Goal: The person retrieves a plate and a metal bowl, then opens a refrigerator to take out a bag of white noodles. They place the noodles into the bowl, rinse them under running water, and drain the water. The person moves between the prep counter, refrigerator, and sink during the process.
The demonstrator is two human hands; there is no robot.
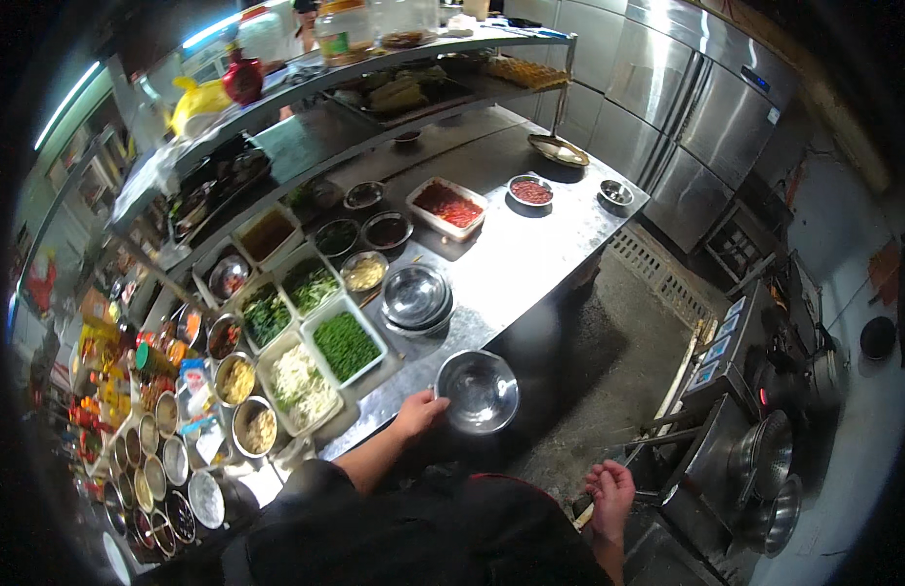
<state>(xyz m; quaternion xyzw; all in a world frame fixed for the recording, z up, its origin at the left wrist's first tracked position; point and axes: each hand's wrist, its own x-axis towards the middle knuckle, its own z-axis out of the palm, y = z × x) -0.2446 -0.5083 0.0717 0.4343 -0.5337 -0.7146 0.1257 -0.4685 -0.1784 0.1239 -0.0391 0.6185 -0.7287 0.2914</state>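
Note:
My left hand [421, 412] grips the rim of an empty stainless steel bowl [478, 392], thumb over the edge. The bowl is held in front of the near edge of a steel worktable [514, 264]. On that table, a stack of steel bowls [415, 297] stands a little beyond it. Left of the stack are plastic tubs of chopped green herbs [345, 346] and chopped white vegetable [298, 384]. My right hand [611, 494] is low on the right, beside the stove, its fingers curled in with nothing visible in them.
A tub of red sauce [448, 209] and a bowl of red chopped food [531, 192] stand farther along the table. Above runs a loaded shelf [423, 121]. Steel pans [778, 513] line the stove side at right. Many seasoning pots [155, 476] crowd the left.

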